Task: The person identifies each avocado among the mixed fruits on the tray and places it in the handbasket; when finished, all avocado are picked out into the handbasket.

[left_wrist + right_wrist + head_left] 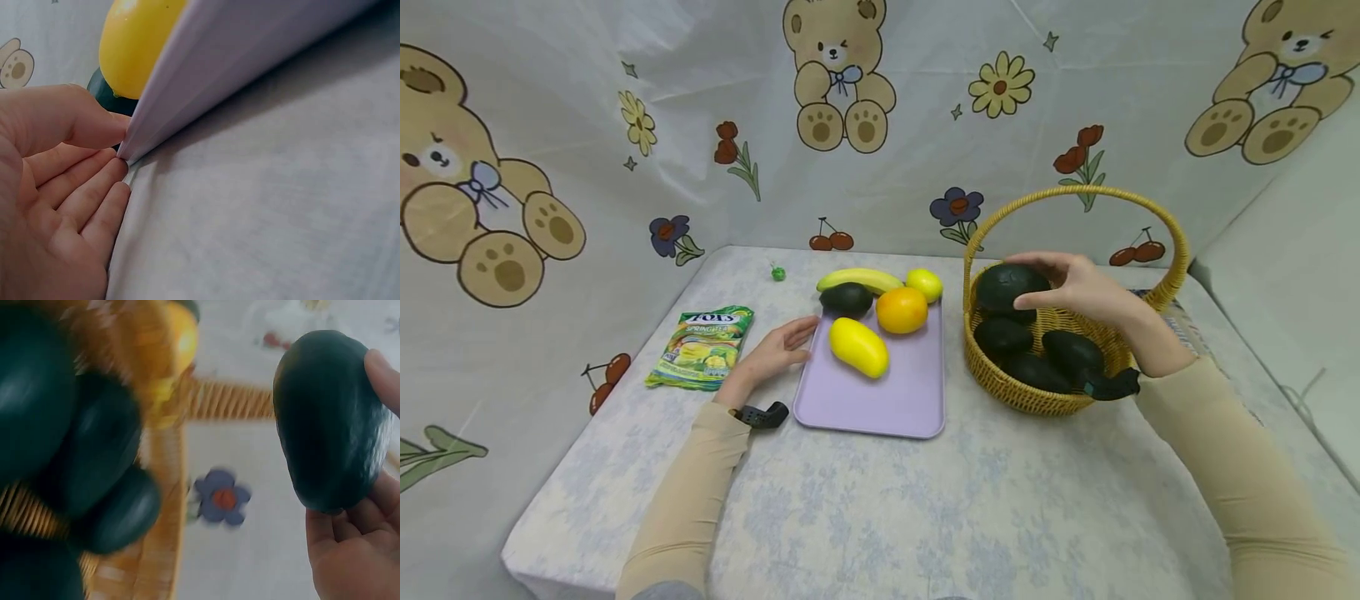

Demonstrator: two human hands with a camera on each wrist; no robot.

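Observation:
My right hand [1075, 287] grips a dark green avocado [331, 419] between thumb and fingers, over the left side of the wicker basket [1045, 404]. More avocados [1072, 354] lie inside that basket. On the other side, the fairly straight fingers of my left hand [775, 354] rest against the left edge of the lilac tray [868, 412], the thumb at its rim in the left wrist view. A yellow mango [859, 347] and an orange fruit [902, 311] lie on the tray. An avocado [846, 300] sits at its far left corner.
Along the tray's far edge are a banana [859, 279] and a lemon [924, 285]. A green candy bag [700, 348] lies left of my left hand, and a small green item [778, 273] lies farther back. The basket's tall handle [1075, 192] arches above my right hand.

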